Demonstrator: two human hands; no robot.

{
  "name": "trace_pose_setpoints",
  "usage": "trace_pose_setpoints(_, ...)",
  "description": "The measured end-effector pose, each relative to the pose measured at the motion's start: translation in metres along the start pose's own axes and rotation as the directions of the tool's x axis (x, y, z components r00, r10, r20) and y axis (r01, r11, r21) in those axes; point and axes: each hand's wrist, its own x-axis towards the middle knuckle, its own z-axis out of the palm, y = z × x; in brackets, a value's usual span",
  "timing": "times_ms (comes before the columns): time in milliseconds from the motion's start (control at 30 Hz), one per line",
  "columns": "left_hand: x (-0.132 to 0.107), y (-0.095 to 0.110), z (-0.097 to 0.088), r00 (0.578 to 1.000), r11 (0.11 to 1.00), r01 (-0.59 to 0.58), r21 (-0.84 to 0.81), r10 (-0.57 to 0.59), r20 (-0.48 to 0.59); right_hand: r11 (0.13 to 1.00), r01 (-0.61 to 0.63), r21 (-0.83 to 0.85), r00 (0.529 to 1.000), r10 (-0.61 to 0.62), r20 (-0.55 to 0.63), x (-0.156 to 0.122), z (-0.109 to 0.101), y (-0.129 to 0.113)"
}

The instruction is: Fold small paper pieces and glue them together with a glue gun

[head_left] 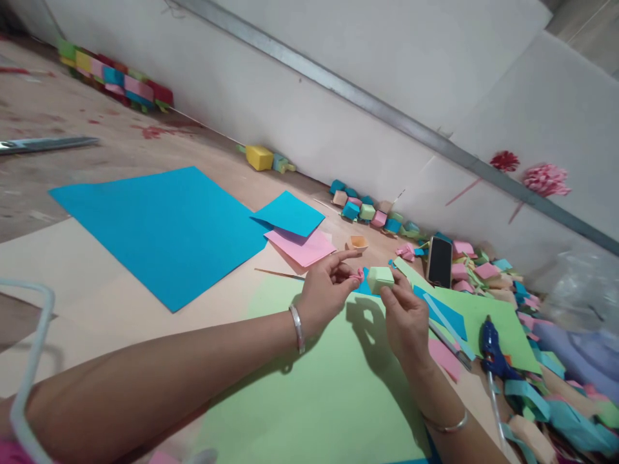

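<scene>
My left hand [333, 283] pinches a small curled piece of pink paper [358, 275] between thumb and fingertips. Just to its right, my right hand [405, 309] holds a small light green folded paper box [380, 280] by its side. The two pieces are close together but apart. Both hands hover over a large light green sheet [309, 380], on which their shadow falls. Beyond the fingers sits a small orange paper box [358, 243] on the table.
A large blue sheet [169, 225], folded blue paper [293, 214] and pink paper [304, 248] lie left. To the right are a blue glue gun [492, 345], a phone [440, 261] and many paper pieces. Scissors [48, 144] lie far left; paper boxes [367, 211] line the wall.
</scene>
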Motion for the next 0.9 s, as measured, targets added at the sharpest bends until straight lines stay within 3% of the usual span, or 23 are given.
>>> trace_pose_setpoints(267,-0.0015,-0.0003,0.001,0.999,0.998,-0.03,0.047,0.029,0.013,0.993,0.08,-0.087,0.997,-0.079,0.008,-0.0023,0.0008,-0.0035)
trace_pose_setpoints(900,-0.0033,-0.0024,0.0008,0.992,0.976,-0.124,0.18,0.115,0.061,0.994,0.069,-0.08,0.997,-0.07,-0.01,-0.0078,0.0055,-0.0048)
